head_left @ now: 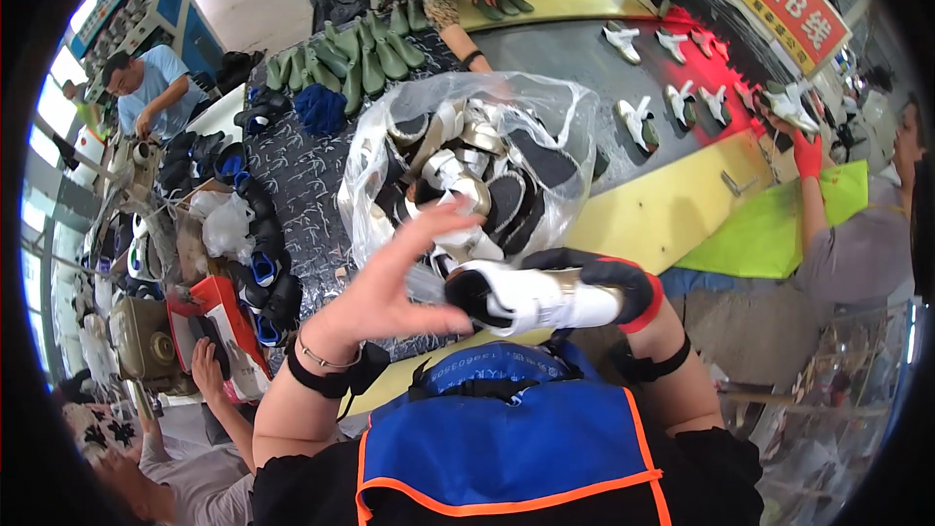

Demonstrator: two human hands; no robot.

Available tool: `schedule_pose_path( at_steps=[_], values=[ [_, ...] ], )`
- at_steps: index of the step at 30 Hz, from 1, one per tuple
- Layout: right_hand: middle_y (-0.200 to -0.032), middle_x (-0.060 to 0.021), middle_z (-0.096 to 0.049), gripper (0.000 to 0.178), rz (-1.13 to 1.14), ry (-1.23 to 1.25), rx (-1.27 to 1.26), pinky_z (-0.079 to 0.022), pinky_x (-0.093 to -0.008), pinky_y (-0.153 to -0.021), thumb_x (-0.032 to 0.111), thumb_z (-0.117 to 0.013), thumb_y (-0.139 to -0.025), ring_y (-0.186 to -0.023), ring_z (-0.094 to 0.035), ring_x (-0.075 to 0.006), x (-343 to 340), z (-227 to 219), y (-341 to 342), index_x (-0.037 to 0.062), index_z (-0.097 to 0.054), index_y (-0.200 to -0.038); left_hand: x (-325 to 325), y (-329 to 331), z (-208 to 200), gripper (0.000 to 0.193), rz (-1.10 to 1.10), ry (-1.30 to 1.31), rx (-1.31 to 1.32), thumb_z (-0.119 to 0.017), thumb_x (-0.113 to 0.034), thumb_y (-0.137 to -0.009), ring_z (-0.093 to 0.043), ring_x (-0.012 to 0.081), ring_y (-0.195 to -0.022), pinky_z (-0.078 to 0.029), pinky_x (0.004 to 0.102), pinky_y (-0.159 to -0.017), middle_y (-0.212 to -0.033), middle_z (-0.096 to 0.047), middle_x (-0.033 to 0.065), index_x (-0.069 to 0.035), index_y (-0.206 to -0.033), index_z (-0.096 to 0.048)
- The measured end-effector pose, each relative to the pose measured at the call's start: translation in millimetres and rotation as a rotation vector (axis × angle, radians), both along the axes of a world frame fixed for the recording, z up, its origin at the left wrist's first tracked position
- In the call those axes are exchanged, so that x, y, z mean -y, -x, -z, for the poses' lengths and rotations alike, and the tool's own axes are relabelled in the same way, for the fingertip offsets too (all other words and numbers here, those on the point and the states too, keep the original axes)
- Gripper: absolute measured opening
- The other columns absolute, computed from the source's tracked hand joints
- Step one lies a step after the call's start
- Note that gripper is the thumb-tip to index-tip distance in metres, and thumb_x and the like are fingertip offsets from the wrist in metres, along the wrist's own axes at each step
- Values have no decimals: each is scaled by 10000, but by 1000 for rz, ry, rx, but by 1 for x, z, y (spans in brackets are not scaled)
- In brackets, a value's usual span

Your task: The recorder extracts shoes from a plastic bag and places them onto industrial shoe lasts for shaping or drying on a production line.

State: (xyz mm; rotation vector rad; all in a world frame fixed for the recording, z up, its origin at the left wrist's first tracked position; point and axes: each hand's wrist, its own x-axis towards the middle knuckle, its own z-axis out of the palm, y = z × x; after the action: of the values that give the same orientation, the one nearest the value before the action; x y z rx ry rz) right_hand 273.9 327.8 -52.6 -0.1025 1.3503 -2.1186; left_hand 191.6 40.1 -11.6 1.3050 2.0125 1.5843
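Observation:
A white shoe upper [545, 298] with a dark lining lies sideways in front of my body. My right hand [631, 292], in a black glove with a red cuff, is closed around its right end. At the other end, my bare left hand [399, 278] is spread, thumb and fingers apart, close to the shoe's dark opening. I cannot tell whether the thumb touches it. Just beyond both hands stands a clear plastic bag [570, 97], its mouth wide, full of white, gold and black shoe uppers [458, 175].
Green shoe lasts [375, 63] crowd the table's far side near a dark blue bundle [319, 110]. White shoes [635, 122] ride a grey conveyor [555, 58] with yellow edging. Dark shoes [258, 224] line the left. Co-workers stand around; one reaches over behind the bag.

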Motion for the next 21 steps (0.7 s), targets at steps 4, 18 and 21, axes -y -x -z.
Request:
schedule_pose_path(
  at_steps=[4,18,21],
  values=[
    [-1204,-134,-654,397,68,-59,-282,-512,-335,-942,-8,-635,-855,-1093,-639,-194,27,5,-22,-36,-586,-1249,2,-8,17,796,228,102,146,-862,-120,-652,-458,261,-1309,-364,374,-1084,-1403,-473,130,-57,-1350,-485],
    [-1119,-84,-694,506,180,-193,-470,-514,-328,-928,13,-802,-728,-1043,-658,-157,102,32,-40,51,-640,-1206,29,13,-1,236,349,628,-80,-656,33,-671,-630,235,-900,-498,311,-756,-907,-656,117,-25,-899,-671],
    [-1328,-105,-553,792,439,-330,-669,-470,-405,-997,-26,-805,-711,-1181,-571,-219,97,13,-65,72,-426,-1400,20,34,-8,188,164,528,-575,-675,14,-627,-602,310,-893,-500,370,-752,-946,-639,117,-35,-808,-667]
  ],
)
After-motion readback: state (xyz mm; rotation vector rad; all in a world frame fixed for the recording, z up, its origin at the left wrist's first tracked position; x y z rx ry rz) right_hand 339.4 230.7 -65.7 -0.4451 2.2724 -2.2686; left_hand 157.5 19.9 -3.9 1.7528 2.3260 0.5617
